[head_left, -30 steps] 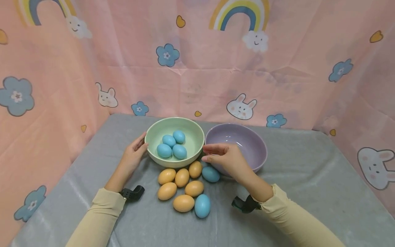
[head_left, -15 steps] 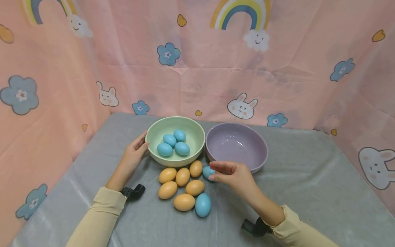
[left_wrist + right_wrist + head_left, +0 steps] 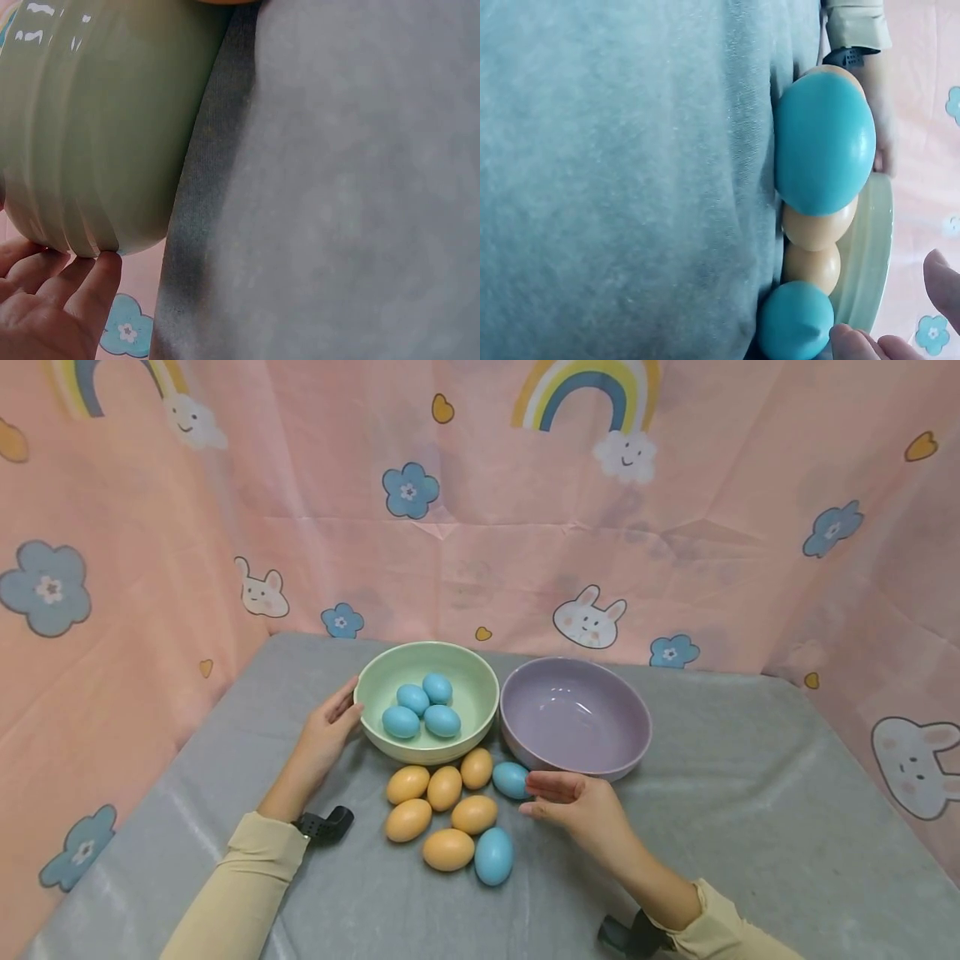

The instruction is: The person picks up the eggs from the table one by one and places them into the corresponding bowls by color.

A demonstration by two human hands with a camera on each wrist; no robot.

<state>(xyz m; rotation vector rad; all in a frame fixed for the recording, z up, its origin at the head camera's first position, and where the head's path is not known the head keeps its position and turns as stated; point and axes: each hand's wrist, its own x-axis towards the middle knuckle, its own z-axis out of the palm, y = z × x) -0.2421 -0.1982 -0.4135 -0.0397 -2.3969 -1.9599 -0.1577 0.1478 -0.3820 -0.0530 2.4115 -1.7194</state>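
Observation:
My left hand (image 3: 324,739) rests its fingertips against the outer left side of a green bowl (image 3: 472,677). In the left wrist view its fingers (image 3: 94,289) lie nearly straight along the bowl wall. Several blue eggs (image 3: 401,722) sit inside this bowl. My right hand (image 3: 588,814) reaches in from the right, thumb and fingers apart with nothing between them. Its fingertips are right at the right end of a blue egg (image 3: 509,780) on the cloth. Another blue egg (image 3: 493,857) lies nearer the front, beside several orange-yellow eggs (image 3: 445,788).
A purple bowl (image 3: 573,718) with nothing in it stands right beside the green one, just behind the right hand. Grey cloth (image 3: 750,793) covers the table. A pink printed curtain (image 3: 480,560) encloses the back and sides.
The right hand has drawn back from between the bowls, down and toward the front, to the blue egg on the cloth. One blue egg inside the green bowl has shifted slightly. The left hand stays put.

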